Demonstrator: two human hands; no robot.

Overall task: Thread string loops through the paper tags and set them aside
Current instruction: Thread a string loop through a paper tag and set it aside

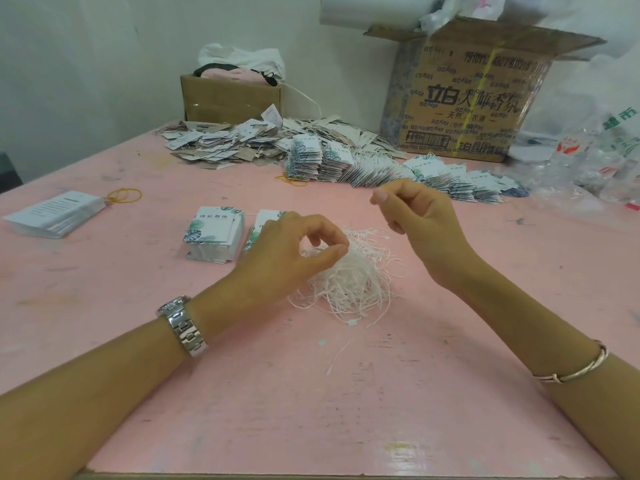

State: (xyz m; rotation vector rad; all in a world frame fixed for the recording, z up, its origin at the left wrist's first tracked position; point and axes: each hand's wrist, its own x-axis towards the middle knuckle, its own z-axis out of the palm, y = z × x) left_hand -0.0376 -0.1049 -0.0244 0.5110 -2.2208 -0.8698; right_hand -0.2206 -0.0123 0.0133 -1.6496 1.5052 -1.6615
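Two stacks of white leaf-printed paper tags sit just left of your left hand, whose fingers pinch into the tangled white string loops mid-worktop, while your right hand hovers loosely curled, apparently empty.

left hand over string pile, right hand raised

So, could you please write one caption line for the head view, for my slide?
Two bare hands, left hand and right hand, work over a tangled white string pile beside leaf-printed paper tag stacks.
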